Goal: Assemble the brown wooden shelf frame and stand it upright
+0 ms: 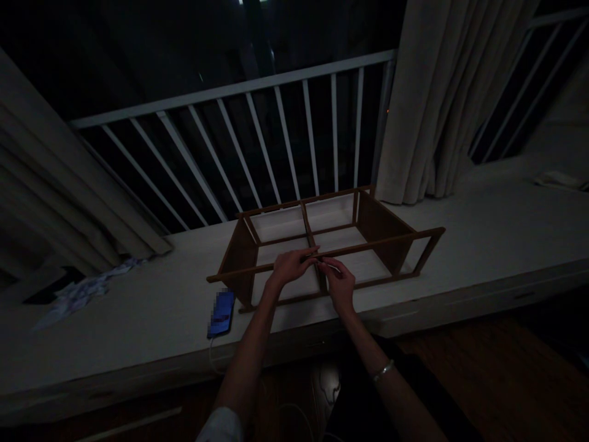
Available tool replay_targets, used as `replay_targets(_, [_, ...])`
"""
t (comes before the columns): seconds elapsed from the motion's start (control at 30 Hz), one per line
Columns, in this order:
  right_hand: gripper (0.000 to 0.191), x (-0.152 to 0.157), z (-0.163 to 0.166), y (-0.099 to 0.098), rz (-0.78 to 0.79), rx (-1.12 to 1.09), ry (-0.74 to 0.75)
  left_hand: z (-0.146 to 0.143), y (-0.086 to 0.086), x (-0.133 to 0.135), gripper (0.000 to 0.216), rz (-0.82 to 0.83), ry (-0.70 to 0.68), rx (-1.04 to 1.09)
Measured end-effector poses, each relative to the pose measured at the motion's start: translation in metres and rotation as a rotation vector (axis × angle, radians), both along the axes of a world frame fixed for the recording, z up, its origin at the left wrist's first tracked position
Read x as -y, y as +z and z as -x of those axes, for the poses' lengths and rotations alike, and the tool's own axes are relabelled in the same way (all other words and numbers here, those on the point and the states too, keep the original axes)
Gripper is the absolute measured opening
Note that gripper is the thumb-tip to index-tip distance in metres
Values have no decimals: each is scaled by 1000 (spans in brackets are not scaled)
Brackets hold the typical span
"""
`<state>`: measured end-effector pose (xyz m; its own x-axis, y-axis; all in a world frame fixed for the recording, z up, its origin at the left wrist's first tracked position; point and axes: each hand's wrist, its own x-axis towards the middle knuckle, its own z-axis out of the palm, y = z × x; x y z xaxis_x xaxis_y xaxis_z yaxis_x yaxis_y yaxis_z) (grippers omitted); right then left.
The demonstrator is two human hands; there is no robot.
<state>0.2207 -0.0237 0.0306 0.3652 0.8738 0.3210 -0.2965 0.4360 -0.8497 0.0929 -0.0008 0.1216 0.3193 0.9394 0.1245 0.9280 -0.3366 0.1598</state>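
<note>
A brown wooden shelf frame (377,224) lies on its side on a wide white window ledge (483,245). It has two solid end panels, thin rails and a middle divider. My left hand (289,267) is closed over the front rail where the divider meets it. My right hand (338,279) pinches the same joint from the right, fingertips nearly touching the left hand. What the fingers hold at the joint is too dark to make out. A bracelet (383,370) sits on my right wrist.
A blue phone (221,313) with a cable lies on the ledge left of the frame. Crumpled paper (80,293) lies further left. A white railing (257,135) and curtains (442,92) stand behind. Dark wooden floor (506,380) is below.
</note>
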Motion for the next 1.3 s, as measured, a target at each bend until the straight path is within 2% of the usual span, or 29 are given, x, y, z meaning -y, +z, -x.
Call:
replay_targets(0.1, [15, -1, -2, 1, -71, 71, -84, 1, -1, -1, 49, -19, -1, -10])
replay_targets(0.27, [16, -2, -4, -1, -23, 118, -118, 1, -2, -1, 48, -21, -5, -3])
replay_targets(0.5, [23, -2, -5, -1, 97, 48, -22, 2, -4, -3, 49, -17, -3, -19])
replay_targets(0.73, [30, -1, -4, 0, 160, -49, -3, 4, -7, -5, 49, -35, -27, -3])
replay_targets(1.03, [27, -1, -1, -2, 187, -209, 89, 4, -8, -6, 47, -17, -31, 10])
replay_targets(1.3, [29, -1, 3, -3, 262, -445, 184, 4, -7, -5, 49, -11, -28, 21])
